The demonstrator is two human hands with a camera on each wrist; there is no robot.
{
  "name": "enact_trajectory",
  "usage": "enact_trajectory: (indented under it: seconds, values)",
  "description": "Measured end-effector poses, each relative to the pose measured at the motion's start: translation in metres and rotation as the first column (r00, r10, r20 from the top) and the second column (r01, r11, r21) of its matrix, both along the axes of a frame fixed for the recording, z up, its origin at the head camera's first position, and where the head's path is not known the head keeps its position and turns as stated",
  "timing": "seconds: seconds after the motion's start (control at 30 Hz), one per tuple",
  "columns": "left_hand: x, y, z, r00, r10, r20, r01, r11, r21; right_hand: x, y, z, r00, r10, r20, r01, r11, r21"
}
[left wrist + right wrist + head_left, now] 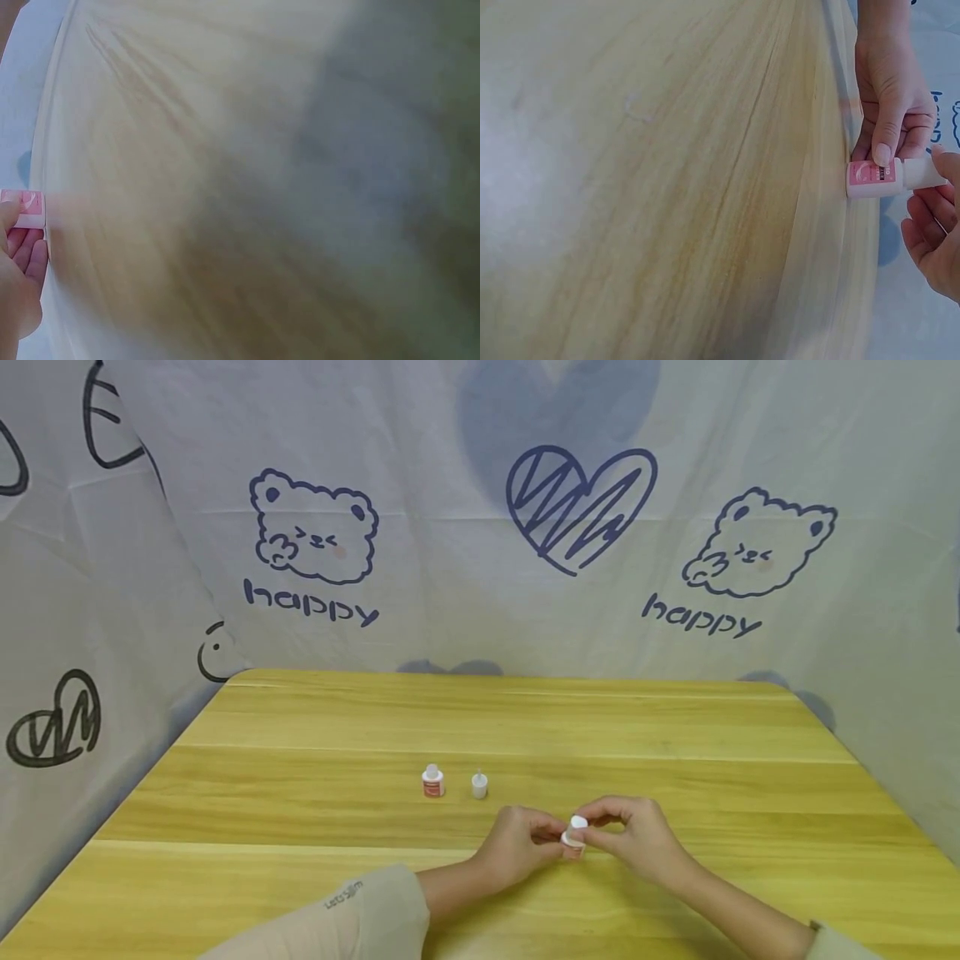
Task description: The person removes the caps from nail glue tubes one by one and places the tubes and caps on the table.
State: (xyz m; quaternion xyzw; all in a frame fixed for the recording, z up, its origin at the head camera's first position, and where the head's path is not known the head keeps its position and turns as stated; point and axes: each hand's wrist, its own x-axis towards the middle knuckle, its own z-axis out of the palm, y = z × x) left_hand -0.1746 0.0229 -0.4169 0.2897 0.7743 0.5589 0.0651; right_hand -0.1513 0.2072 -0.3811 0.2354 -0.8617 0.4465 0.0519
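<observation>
A small white bottle [862, 190] with a pink label stands on the table, gripped between thumb and fingers of my left hand [512, 850]. On its top sits a white cap [922, 173], pinched by the thumb and fingertips of my right hand [637, 842]. The right wrist view shows cap and bottle in line, with a narrow step between them. At the left edge of the left wrist view, part of the pink label [30, 201] shows above the fingers; the cap is out of sight there.
Farther back and left stands a second small bottle [432, 785] with a red label and a pale tip. Beside it is a loose white cap [479, 787] with a thin point upward. A printed cloth [442, 552] hangs behind the wood-grain table [300, 810].
</observation>
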Motion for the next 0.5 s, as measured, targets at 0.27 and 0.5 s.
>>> enact_trajectory:
  seconds: [0.27,0.5]
  values:
    - [-0.0012,0.0007,0.0011,1.0,0.012,0.001,-0.012,0.999,-0.033,-0.001,0.0013,0.0026,1.0,0.01,0.025,-0.011,1.0,0.024]
    - [-0.0021,0.0014,0.0028,1.0,0.021,0.001,-0.021,0.997,-0.072,-0.003,0.0027,0.0028,0.999,0.044,0.006,-0.045,0.999,0.03]
